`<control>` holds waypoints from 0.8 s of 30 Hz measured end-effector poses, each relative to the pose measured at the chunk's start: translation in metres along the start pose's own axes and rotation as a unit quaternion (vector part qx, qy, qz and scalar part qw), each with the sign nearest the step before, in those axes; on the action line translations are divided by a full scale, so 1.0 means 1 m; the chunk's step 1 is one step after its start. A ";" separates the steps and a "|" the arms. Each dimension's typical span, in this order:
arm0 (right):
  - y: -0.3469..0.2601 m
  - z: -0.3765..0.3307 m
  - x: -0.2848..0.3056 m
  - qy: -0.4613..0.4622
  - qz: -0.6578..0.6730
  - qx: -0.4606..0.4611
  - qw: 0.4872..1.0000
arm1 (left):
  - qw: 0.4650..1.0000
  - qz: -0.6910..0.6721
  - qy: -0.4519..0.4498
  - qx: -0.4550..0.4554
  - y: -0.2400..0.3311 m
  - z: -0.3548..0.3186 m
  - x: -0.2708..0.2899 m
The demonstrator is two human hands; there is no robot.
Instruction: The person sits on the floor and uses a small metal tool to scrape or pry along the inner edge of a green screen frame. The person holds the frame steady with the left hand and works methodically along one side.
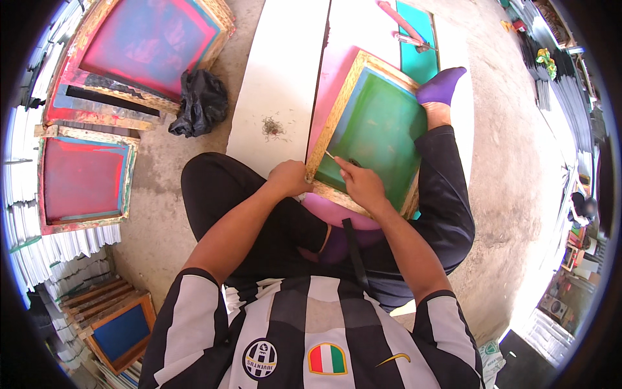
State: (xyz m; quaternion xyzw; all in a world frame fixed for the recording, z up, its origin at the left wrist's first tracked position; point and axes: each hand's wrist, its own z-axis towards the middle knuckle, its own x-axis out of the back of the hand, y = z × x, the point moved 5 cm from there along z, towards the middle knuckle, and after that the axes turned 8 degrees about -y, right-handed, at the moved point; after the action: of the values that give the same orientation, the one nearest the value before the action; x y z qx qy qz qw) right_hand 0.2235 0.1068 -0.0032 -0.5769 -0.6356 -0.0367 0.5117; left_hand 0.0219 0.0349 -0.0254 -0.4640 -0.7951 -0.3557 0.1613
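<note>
A screen-printing frame (339, 109) with wooden sides and green mesh lies tilted across my lap, its far right side by my purple-socked foot. My left hand (289, 179) is closed at the frame's near left corner, its fingertips partly hidden. Over the left side of the mesh, my right hand (364, 186) grips a thin, pale-tipped tool (330, 155) pointing at the wooden edge. Its kind cannot be made out, since my fingers cover most of it. A small dark piece (354, 163) shows beside the right fingers.
Small metal bits (273, 126) lie scattered on a white board (265, 78). Farther off, a pink-handled tool (403, 23) rests on a turquoise panel (420, 63). On the left are a black plastic bag (201, 104) and more printing frames (87, 181). Stacked sheets (567, 74) line the right.
</note>
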 end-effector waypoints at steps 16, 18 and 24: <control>0.020 0.015 -0.037 0.023 0.173 0.031 0.984 | 1.000 0.017 -0.009 -0.021 0.005 0.002 0.000; 0.012 0.013 -0.034 0.018 0.096 0.023 0.995 | 1.000 0.017 -0.006 -0.015 0.000 0.003 -0.003; 0.012 0.013 -0.021 0.004 0.115 0.033 0.993 | 1.000 0.014 -0.002 -0.011 0.001 0.001 0.000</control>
State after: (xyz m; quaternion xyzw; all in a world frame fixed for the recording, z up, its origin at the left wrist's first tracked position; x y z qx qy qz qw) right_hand 0.2211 0.1050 -0.0307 -0.6286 -0.5643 0.0412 0.5336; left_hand 0.0234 0.0359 -0.0258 -0.4779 -0.7849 -0.3608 0.1594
